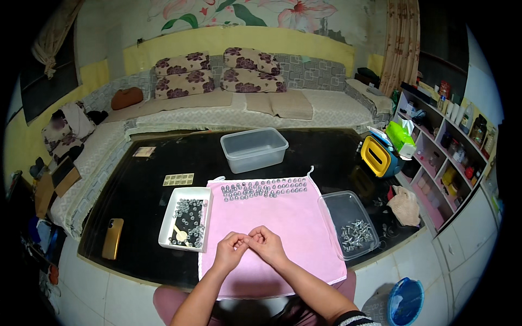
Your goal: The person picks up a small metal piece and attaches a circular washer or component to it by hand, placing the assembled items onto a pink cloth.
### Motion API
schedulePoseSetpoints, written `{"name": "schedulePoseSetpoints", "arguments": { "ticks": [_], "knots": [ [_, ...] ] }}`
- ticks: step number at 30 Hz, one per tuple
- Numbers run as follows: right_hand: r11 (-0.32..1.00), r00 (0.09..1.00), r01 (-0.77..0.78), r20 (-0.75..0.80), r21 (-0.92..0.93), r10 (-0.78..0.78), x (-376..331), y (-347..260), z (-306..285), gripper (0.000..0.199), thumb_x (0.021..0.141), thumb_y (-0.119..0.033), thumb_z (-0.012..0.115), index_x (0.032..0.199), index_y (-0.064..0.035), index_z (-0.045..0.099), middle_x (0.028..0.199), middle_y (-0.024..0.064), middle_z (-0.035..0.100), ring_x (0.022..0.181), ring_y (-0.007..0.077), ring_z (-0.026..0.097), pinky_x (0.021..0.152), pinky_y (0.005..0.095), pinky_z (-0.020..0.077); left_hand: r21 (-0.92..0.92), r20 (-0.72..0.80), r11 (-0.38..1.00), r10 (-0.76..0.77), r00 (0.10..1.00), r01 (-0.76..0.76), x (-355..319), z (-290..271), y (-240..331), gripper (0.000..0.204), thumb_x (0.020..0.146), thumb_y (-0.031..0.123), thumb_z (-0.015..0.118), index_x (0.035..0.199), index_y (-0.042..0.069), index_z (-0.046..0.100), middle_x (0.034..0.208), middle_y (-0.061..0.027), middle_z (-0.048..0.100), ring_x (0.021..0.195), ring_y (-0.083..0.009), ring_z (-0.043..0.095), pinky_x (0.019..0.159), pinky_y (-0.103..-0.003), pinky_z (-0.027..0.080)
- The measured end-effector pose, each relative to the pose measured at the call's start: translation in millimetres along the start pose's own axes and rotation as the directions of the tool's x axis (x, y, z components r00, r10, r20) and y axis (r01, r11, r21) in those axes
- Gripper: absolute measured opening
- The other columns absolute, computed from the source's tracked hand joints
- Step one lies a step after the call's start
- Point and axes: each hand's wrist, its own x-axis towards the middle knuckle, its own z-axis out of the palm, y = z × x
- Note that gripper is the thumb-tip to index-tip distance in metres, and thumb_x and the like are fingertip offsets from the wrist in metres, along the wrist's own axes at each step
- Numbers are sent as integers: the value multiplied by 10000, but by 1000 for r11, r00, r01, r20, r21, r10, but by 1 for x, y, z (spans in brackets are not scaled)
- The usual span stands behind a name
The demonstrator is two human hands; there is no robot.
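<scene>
My left hand (231, 251) and my right hand (266, 245) meet fingertip to fingertip above a pink cloth (293, 228). Both are pinched closed, and whatever lies between the fingers is too small or hidden to make out. Beyond them, small silvery domed pieces (263, 188) stand in several rows along the cloth's far part. To the left, a white tray (163, 228) holds loose clear, round pieces (189, 209) and a pale spoon (180, 234). On the right, a clear plastic container (337, 206) holds a heap of small metal pieces (356, 236) like screws.
An empty clear plastic bin (254, 155) stands at the back of the black table (136, 179). A gold phone (112, 239) lies at left, near a stickered card (178, 179). Far right are a yellow-and-blue box (376, 156), a beige cloth (405, 206) and, on the floor, a blue bin (406, 301).
</scene>
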Motion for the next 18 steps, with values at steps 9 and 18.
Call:
{"name": "schedulePoseSetpoints", "arguments": {
  "ticks": [9,18],
  "knots": [
    [987,986,-120,104,-106,131,6,1,-11,150,746,-140,647,787,0,610,689,9,594,621,46,517,560,185,437,150,32,989,2,1000,-7,0,1,8,148,713,44,642,855,26,602,771,-84,583,658,-153,566,615,-252,470],
    [990,996,-74,-57,-121,68,46,17,-62,100,725,-65,612,805,-23,656,722,55,641,641,90,568,601,225,461,-55,-30,993,-105,994,104,5,0,-9,216,700,39,654,908,29,596,765,-46,589,660,-96,543,623,-225,460]
  ]
}}
